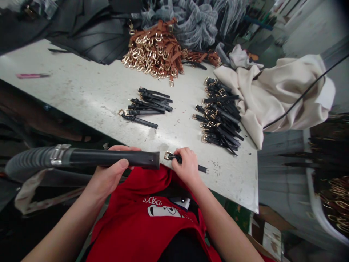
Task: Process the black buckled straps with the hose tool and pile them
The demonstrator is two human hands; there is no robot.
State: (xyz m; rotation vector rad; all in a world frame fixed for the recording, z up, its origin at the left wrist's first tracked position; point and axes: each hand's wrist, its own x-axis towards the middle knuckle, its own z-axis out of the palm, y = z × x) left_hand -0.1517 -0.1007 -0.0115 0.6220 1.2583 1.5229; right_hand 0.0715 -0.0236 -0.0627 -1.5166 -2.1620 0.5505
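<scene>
My left hand (110, 174) is wrapped round a black nozzle tube (114, 159) joined to a grey ribbed hose (27, 163); its open end points right. My right hand (187, 165) pinches a short black strap with a gold buckle (170, 156) against the near edge of the white table (81, 91), just beyond the nozzle's mouth. Beyond my hands a small group of black buckled straps (147, 105) lies mid-table. A bigger heap of the same straps (219, 114) lies to the right.
A pile of brown straps with gold buckles (155, 51) sits at the back. Cream cloth (280, 94) drapes over the right edge, crossed by a black cable (305, 94). Dark material (89, 29) lies back left, a pink item (31, 75) far left.
</scene>
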